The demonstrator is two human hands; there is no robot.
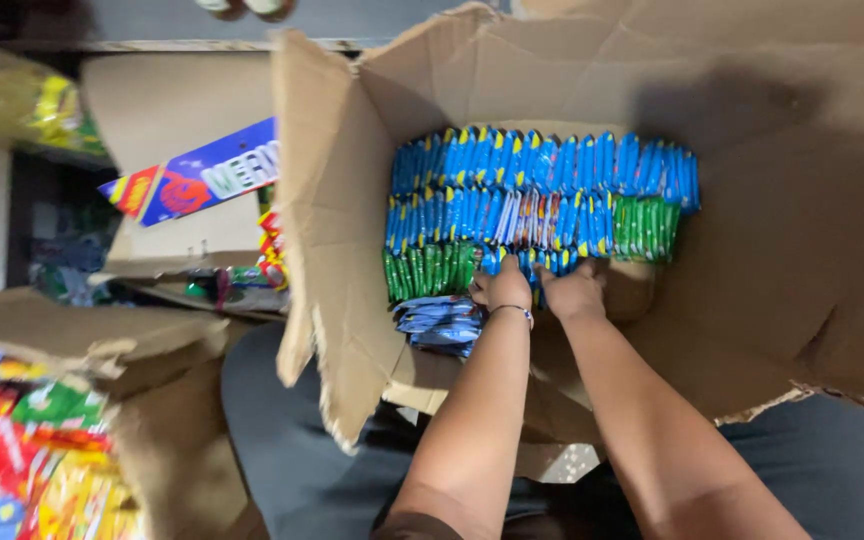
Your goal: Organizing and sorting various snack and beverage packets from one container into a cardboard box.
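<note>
A large open cardboard box [342,210] rests on my lap, packed with rows of upright blue packets [542,165] and some green packets [430,268]. My left hand [505,285] and my right hand [574,290] reach into the box side by side, fingers dug into a bunch of blue packets [520,262] in the nearest row. The fingertips are hidden among the packets. A thin bracelet circles my left wrist. A small stack of blue packets [440,325] lies flat in the box just left of my left wrist.
The box's flaps [802,280] spread wide to the right and left. Another cardboard box [162,150] with a blue and red packet strip [197,180] stands at the left. Colourful snack bags [32,460] fill the lower left corner.
</note>
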